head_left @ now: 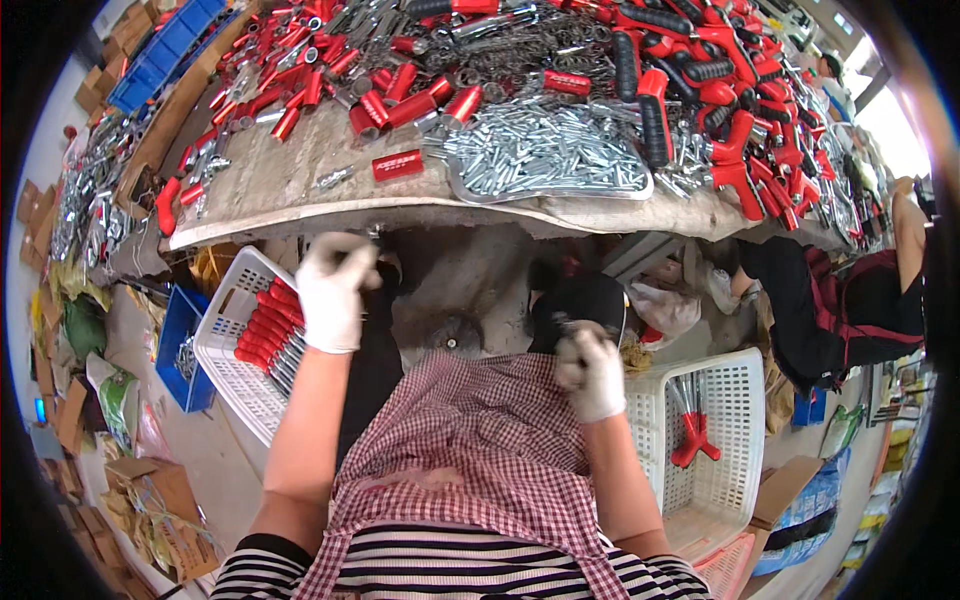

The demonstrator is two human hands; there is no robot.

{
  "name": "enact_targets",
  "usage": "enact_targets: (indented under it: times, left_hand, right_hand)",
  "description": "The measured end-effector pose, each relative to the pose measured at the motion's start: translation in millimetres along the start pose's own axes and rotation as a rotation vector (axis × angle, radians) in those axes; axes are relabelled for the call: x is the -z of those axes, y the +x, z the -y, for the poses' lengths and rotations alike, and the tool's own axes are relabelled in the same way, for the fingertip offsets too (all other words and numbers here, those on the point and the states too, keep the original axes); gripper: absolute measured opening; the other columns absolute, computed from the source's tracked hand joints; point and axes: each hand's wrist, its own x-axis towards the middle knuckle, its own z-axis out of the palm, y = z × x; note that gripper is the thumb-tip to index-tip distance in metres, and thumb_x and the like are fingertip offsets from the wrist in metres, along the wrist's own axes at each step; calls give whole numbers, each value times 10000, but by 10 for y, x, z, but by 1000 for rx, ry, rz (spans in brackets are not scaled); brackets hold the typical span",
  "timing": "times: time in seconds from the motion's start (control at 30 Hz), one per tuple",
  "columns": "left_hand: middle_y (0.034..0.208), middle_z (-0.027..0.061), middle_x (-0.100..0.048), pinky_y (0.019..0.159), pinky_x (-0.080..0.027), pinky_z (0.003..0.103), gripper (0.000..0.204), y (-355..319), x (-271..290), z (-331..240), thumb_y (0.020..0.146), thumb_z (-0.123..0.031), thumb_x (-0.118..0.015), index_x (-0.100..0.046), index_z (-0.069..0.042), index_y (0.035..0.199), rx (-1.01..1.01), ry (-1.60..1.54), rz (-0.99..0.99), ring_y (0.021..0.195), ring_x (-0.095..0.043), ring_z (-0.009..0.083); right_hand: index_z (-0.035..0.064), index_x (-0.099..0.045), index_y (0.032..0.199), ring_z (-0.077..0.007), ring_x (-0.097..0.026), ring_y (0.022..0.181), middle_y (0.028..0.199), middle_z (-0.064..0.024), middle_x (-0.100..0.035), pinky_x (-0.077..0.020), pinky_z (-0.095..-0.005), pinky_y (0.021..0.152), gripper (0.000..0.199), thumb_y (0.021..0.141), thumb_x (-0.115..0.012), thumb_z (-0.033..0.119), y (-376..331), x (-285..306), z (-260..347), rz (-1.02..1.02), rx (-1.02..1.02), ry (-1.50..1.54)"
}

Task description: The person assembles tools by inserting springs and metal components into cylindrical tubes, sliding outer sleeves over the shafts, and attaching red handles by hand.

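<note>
Covering the lap, a wrinkled checked cloth apron [470,430] lies between two perforated plastic baskets: the left basket [228,378] holds ridged red-handled tools [270,325], the right basket [738,420] a Y-shaped red handle [693,440]. Both hands wear pale fabric gloves, fingers curled; blur hides whether the right hand [592,372] or the left hand [335,292] grips anything. Farther off, a glossy red cylinder [398,165] lies on the worn surface [270,185], left of slim shiny metal pins [545,150] heaped near jumbled red-and-black handles [655,115].

pins [545,150] in tray [646,190] on bench [270,185] — tools [270,340] in crates [742,425] left and right
</note>
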Motion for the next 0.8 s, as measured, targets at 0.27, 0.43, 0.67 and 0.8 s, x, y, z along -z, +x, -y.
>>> enact_targets:
  times: [0.27,0.43,0.67,0.8]
  left_hand:
    - [817,57,-664,641,-462,256,134,87,180,133,855,-51,-655,-667,16,971,-156,527,53,671,-577,106]
    - [841,102,-679,737,-490,294,110,51,422,183,832,-54,-657,-679,-2,926,-242,673,34,764,-634,176]
    - [869,128,-675,791,-502,339,100,-52,657,-208,837,-52,-643,-676,2,915,-336,901,19,823,-660,257]
    - [891,138,-667,796,-500,344,78,-7,613,-393,823,-31,-636,-670,-6,888,-313,888,47,840,-653,291]
  right_hand:
    - [103,-562,1209,-90,-350,478,743,-36,-495,-286,-237,434,298,973,-588,283,19,298,157,170,54,180]
    - [82,-543,1213,-116,-401,495,773,-66,-524,-329,-248,447,310,970,-591,270,55,388,134,199,-16,247]
    - [107,-549,1223,-83,-344,500,758,-27,-473,-273,-220,439,296,992,-558,292,48,426,136,303,-5,262]
    - [107,-549,1227,-78,-335,493,760,-23,-467,-267,-220,436,302,992,-555,298,86,412,97,328,-6,269]
